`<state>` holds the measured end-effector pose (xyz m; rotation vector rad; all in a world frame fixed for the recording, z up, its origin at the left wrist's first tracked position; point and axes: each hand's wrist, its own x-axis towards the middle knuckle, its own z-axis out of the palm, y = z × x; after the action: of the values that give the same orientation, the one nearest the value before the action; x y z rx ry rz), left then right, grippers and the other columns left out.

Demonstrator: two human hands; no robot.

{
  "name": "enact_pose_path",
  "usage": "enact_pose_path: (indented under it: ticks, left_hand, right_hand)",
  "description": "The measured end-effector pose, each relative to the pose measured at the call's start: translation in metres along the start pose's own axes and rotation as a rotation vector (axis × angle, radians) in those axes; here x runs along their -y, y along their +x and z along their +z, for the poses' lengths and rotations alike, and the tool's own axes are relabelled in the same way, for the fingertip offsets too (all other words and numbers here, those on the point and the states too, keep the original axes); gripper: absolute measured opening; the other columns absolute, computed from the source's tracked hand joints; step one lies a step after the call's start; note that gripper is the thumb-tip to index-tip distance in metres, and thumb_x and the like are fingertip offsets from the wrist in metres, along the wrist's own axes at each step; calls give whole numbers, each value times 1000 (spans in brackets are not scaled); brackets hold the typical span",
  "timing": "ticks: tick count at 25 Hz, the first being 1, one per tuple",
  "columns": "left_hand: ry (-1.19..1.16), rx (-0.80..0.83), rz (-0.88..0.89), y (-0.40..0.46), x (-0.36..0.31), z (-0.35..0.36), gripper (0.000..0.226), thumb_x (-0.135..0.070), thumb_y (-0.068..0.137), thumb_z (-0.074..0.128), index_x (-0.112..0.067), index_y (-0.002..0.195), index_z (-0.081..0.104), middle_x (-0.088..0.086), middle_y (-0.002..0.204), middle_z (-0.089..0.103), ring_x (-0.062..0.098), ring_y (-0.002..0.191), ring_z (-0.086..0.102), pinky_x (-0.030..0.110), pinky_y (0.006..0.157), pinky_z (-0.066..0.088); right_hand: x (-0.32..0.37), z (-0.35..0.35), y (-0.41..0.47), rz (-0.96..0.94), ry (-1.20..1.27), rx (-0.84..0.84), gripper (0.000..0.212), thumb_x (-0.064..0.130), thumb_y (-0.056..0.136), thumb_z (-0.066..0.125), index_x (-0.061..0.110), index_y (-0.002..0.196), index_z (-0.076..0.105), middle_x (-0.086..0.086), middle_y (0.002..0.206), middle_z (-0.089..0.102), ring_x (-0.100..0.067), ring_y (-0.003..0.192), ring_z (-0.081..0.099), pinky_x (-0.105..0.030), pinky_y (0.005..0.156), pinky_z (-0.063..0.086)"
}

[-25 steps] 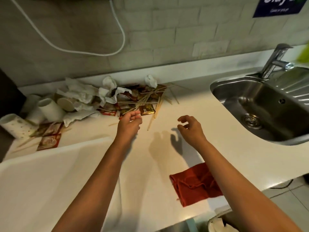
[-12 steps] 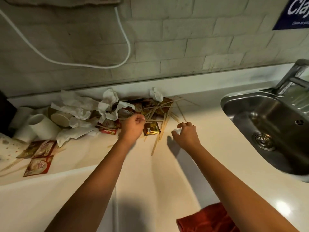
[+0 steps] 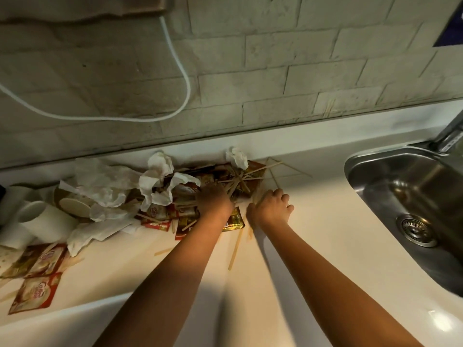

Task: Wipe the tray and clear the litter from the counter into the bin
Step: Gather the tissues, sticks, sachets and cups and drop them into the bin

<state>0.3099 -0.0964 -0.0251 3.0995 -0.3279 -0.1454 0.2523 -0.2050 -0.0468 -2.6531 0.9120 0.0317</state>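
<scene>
Lying heaped against the back of the counter (image 3: 313,234), the litter (image 3: 175,191) comprises sachets, crumpled tissues and wooden sticks (image 3: 240,181), the last fanned out with long axes mostly running front to back. Left hand (image 3: 213,202) is buried in the pile's middle, fingers hidden; whether it grips anything cannot be told. Right hand (image 3: 271,206) sits at the pile's right edge, fingers curled, apparently around sticks. Paper cups (image 3: 47,221) lie further left, nearer the left hand. Sink (image 3: 413,196) stands well to the right. Neither bin nor tray is in view. Gathering judged barely begun.
</scene>
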Motion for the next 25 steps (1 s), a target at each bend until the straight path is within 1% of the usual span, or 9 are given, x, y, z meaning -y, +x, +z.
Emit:
enact_pose_path:
  ticks: [2,5,9,12,14,17,19,21,25]
  left_hand:
    - [55,-17,-2,7,-2,1,34,-34,91,54,-9,113,58,10,112,62,26,104,59,33,87,43]
    - [58,-6,2,12,-5,3,32,-31,92,53,-6,112,58,12,114,61,27,105,59,33,88,44]
    - [-9,44,-5,15,-8,8,30,-25,95,47,-5,116,56,13,119,59,28,111,56,34,89,45]
    - [-1,79,16,13,-10,11,34,-23,96,42,-4,122,52,16,126,55,30,118,52,37,97,43]
    - [-7,78,25,11,-8,10,38,-23,97,40,-2,128,45,18,130,51,32,122,48,39,100,42]
    - [19,32,21,7,-2,3,49,-18,96,41,4,138,29,21,135,47,34,122,48,38,96,42]
    - [34,21,29,3,2,-3,53,-14,96,41,2,142,21,21,136,47,33,120,50,38,93,44]
    - [-49,49,26,0,5,-8,53,-11,96,39,-4,145,18,19,134,49,32,117,54,38,89,47]
    - [-430,68,-6,-2,17,-10,47,-11,96,38,-14,141,25,15,122,56,29,104,60,43,84,54]
  right_hand:
    - [-1,2,6,1,37,-14,38,27,90,45,8,123,46,-12,126,44,-30,119,39,-42,99,34]
    - [1,4,9,8,29,-28,33,13,94,36,4,125,45,-16,126,47,-32,119,42,-40,100,36]
    - [7,5,11,41,-2,0,31,12,97,36,1,125,43,-17,125,49,-32,118,46,-36,96,40]
    - [14,7,11,96,2,-5,30,11,97,35,-1,124,44,-18,125,47,-32,116,46,-36,93,42]
    - [16,9,10,98,-7,1,30,9,96,36,-1,124,44,-19,124,47,-32,116,45,-36,92,43]
    - [12,9,9,64,-37,16,31,10,94,39,1,123,44,-18,123,47,-32,113,46,-35,90,44]
    - [10,9,8,35,-56,39,32,12,94,40,2,123,44,-17,122,46,-31,113,46,-35,90,43]
    - [10,8,6,23,-63,55,32,14,94,40,2,124,44,-16,121,45,-30,112,45,-35,91,41]
    - [9,2,-2,12,-19,78,31,17,95,39,4,124,41,-15,120,47,-29,111,47,-38,92,41]
